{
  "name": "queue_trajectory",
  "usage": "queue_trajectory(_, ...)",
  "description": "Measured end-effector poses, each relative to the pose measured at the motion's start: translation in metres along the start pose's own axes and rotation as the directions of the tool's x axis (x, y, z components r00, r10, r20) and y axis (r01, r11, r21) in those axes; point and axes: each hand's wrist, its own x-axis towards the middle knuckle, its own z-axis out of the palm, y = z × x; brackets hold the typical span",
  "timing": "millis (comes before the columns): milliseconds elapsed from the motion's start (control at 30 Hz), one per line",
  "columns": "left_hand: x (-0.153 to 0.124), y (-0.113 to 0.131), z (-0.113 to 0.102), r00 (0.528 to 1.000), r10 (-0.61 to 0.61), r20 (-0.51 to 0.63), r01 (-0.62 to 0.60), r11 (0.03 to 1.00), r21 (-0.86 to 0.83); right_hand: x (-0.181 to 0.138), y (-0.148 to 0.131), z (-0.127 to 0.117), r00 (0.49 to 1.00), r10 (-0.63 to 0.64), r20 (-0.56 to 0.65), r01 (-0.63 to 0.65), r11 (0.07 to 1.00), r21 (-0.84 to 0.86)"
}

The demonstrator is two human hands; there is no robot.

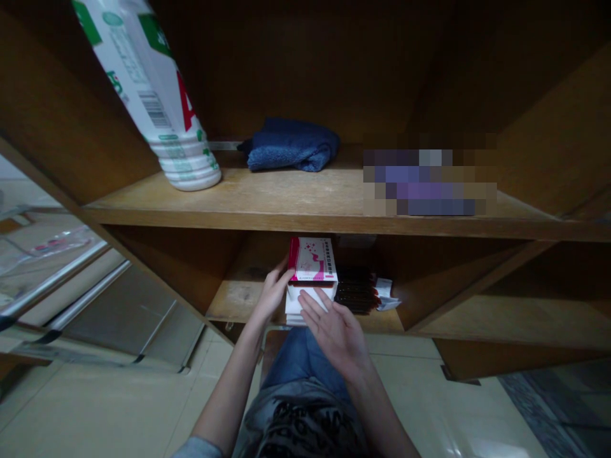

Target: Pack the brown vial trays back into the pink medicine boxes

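A stack of small white boxes, the top one with a pink and red print, sits on the lower wooden shelf. My left hand rests against the stack's left side, fingers curled round its edge. My right hand lies against the stack's front, fingers stretched out flat and touching the lower boxes. Neither hand lifts a box.
Dark packets and a white wrapper lie right of the stack. On the upper shelf stand a tilted white bottle and a folded blue cloth. A glass counter is at left; tiled floor below.
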Motion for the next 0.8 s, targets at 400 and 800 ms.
queue_trajectory(400, -0.014, 0.011, -0.004, 0.995, 0.096, 0.010, -0.094, 0.984, -0.153, -0.003, 0.011, -0.003, 0.994, -0.111, 0.003, 0.111, 0.994, -0.018)
queue_trajectory(800, -0.021, 0.029, 0.008, 0.972, 0.157, -0.173, -0.209, 0.915, -0.344, -0.013, 0.022, 0.005, 0.975, -0.220, -0.009, 0.220, 0.975, -0.043)
